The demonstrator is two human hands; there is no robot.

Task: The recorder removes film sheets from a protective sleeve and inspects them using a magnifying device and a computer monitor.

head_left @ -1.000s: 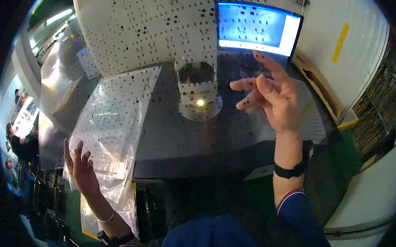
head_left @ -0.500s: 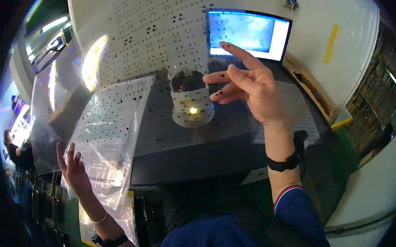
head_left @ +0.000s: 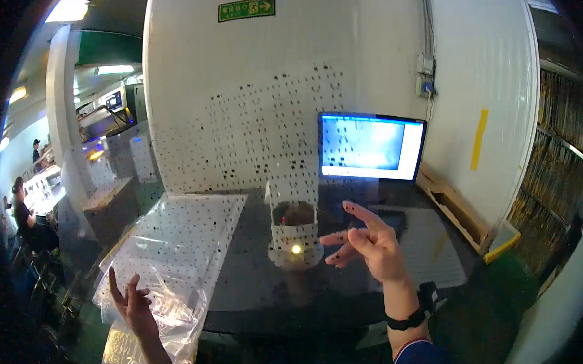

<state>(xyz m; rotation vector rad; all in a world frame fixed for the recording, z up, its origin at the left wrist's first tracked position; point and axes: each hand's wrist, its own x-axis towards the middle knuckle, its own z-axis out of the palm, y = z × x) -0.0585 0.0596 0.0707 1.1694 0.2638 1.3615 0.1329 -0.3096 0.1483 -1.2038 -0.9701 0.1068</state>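
A large clear film [head_left: 261, 128] printed with rows of small black marks is stretched upright in front of me, and the scene shows through it. My right hand [head_left: 373, 247] is closed on its right side, thumb in front and fingers behind the marks. At the lower left, my left hand [head_left: 133, 305] has its index finger pointing up and the others bent, seemingly gripping the film's left edge, which is hard to see there. Through the film shows a small white device [head_left: 294, 234] with a lit yellow lamp, standing on the dark table [head_left: 260, 304].
Clear plastic sheets [head_left: 179, 226] lie on the table's left, hanging over its front edge. A lit monitor [head_left: 364, 146] stands at the back beside a long open cardboard box [head_left: 456, 215]. White lined paper [head_left: 431, 253] lies at the right. Other people [head_left: 27, 209] are far left.
My view has tilted upward, so the wall and a green sign now show, and the table and both hands sit lower. Both hands keep much the same pose, and the film stays up.
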